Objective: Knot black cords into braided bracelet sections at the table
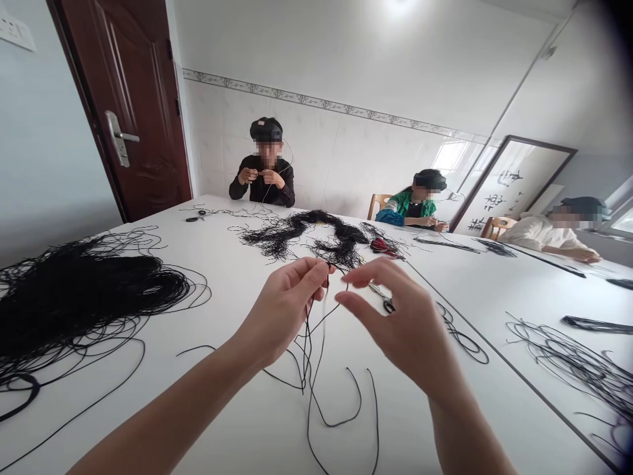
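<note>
My left hand point(287, 303) is closed, its thumb and fingers pinching thin black cord point(305, 353) above the table. Several strands hang below the pinch, and their loose ends curl on the white tabletop. Just to the right, my right hand point(400, 316) has its thumb and index finger apart. A small loop of the same cord arcs out from the left fingertips and passes close by the right fingertips; whether it touches them I cannot tell. Scissors point(389, 305) lie partly hidden behind my right hand.
A large heap of black cord point(99, 290) covers the table's left side. Bundled cords point(316, 224) and red-handled scissors point(383, 247) lie ahead. More loose cord point(573, 363) is at right, beyond a table seam point(499, 356). Several people sit around the table's far side.
</note>
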### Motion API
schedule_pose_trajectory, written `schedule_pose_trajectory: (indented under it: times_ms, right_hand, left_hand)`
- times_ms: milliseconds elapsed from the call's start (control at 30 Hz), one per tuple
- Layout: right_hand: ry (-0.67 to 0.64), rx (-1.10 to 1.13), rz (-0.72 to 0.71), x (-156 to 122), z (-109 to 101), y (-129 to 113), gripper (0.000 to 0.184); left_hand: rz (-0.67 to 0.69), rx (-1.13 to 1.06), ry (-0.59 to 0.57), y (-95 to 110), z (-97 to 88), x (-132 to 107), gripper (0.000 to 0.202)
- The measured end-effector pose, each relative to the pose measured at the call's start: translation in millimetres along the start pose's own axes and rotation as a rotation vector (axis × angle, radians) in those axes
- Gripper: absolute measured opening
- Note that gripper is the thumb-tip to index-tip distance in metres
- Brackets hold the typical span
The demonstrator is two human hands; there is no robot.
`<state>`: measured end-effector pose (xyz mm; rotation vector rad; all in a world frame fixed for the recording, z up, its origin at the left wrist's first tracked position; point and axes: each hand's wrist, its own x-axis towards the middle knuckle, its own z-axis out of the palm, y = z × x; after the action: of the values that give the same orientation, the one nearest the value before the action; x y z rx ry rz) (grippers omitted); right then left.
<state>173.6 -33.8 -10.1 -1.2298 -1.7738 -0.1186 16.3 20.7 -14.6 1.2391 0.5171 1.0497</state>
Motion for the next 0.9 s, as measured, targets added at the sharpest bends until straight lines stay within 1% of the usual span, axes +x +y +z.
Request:
schedule_pose_trajectory:
  times_ms: [67, 100, 167, 200, 267, 333, 400, 500, 667, 800, 900]
  right_hand:
    - [0.058, 0.093, 0.065, 1.5, -3.7, 1.6, 0.019]
    - [0.062, 0.13, 0.089, 2.2, -4.5, 1.9, 0.019]
    - [0.039, 0.16, 0.114, 3.1, -4.4, 1.2, 0.009]
    - [0.039, 0.152, 0.116, 3.4, -3.9, 0.3, 0.004]
    - [0.063, 0.105, 0.105, 3.4, -3.4, -1.7, 0.007]
    - [0.074, 0.059, 0.086, 3.2, -3.8, -3.4, 0.008]
    - [0.061, 0.028, 0.083, 3.0, -4.7, -3.9, 0.009]
    - [0.044, 0.003, 0.095, 3.1, -5.6, -3.2, 0.01]
    - [0.058, -0.016, 0.092, 3.3, -4.9, -2.0, 0.01]
    - [0.061, -0.007, 0.099, 4.2, -4.6, -2.1, 0.01]
    - [0.073, 0.008, 0.09, 5.0, -4.4, -1.6, 0.01]
  left_hand:
    - [0.003, 0.084, -0.02, 1.2, -0.7, -0.2, 0.022]
    - [0.007, 0.116, -0.039, 1.8, -0.7, -0.6, 0.021]
    - [0.015, 0.161, -0.081, 2.6, -0.5, -1.5, 0.019]
    - [0.019, 0.184, -0.095, 2.7, -0.4, -1.9, 0.019]
    - [0.016, 0.232, -0.104, 2.5, -0.5, -2.7, 0.019]
    - [-0.003, 0.269, -0.088, 2.0, -1.2, -3.1, 0.018]
    - [-0.024, 0.274, -0.068, 1.6, -2.1, -3.2, 0.016]
    - [-0.02, 0.264, -0.056, 1.5, -3.2, -2.8, 0.015]
    - [-0.017, 0.271, -0.027, 2.1, -3.3, -1.5, 0.014]
    - [0.006, 0.23, -0.027, 2.7, -2.7, -1.0, 0.009]
    - [0.005, 0.251, -0.041, 3.2, -2.4, -0.5, 0.01]
